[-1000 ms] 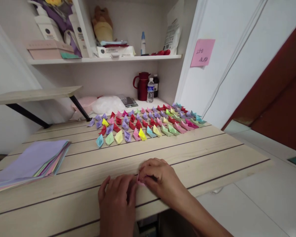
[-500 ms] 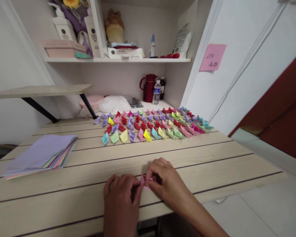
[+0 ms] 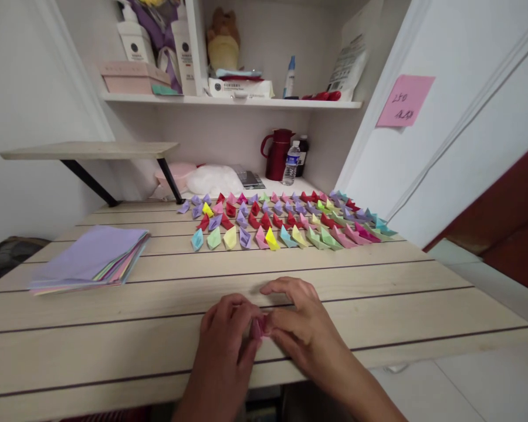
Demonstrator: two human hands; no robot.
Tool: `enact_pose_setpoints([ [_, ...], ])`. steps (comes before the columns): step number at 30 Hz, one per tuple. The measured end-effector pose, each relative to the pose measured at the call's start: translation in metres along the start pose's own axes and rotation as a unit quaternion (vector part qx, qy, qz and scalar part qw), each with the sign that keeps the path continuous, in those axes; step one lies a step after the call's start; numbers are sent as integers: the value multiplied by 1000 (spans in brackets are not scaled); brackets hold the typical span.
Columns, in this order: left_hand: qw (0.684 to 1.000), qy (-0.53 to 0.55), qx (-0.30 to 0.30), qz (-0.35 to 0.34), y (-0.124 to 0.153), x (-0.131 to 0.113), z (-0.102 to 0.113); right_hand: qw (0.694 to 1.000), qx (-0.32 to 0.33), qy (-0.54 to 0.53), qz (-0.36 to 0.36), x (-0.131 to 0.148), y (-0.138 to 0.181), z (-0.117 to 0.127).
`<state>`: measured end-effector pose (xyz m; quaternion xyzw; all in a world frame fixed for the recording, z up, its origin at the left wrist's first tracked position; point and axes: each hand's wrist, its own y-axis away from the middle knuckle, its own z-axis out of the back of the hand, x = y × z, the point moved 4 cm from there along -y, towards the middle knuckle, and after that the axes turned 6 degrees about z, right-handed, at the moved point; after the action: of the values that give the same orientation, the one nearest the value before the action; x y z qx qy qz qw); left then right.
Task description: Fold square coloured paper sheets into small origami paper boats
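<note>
My left hand [image 3: 227, 339] and my right hand [image 3: 300, 325] meet near the front of the wooden table [image 3: 378, 305]. Both pinch a small pink folded paper [image 3: 259, 327], which shows only as a sliver between the fingertips. My right index finger sticks out over the table top. Behind the hands, several small folded paper boats [image 3: 281, 225] in many colours stand in rows across the table.
A stack of coloured paper sheets [image 3: 92, 262] with a lilac sheet on top lies at the left. At the back stand a red jug [image 3: 276, 155], a water bottle [image 3: 291, 163] and a shelf [image 3: 229, 101] with boxes and bottles. A pink note [image 3: 405, 100] hangs on the white wall at right.
The view has shifted, so everything sits further right in the frame. My hands stay together on the pink paper, the fingers closing more tightly over it.
</note>
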<state>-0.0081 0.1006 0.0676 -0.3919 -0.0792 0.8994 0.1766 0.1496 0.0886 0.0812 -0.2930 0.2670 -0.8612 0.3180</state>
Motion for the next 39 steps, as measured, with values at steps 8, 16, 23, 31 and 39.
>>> enact_pose_setpoints([
  [8,1000,-12,22,7,0,1,-4,999,18,-36,-32,-2,1,-3],
  [16,999,3,22,26,-1,3,-7,995,52,-69,-56,-2,-3,-4],
  [23,1000,10,-4,17,1,6,-8,995,60,-78,-35,-1,-3,-3],
  [31,999,-40,-20,-20,2,4,-10,987,91,-91,-100,-7,-3,-8],
  [39,996,-76,-41,-24,4,1,-9,984,88,-96,-125,-12,-4,-9],
])
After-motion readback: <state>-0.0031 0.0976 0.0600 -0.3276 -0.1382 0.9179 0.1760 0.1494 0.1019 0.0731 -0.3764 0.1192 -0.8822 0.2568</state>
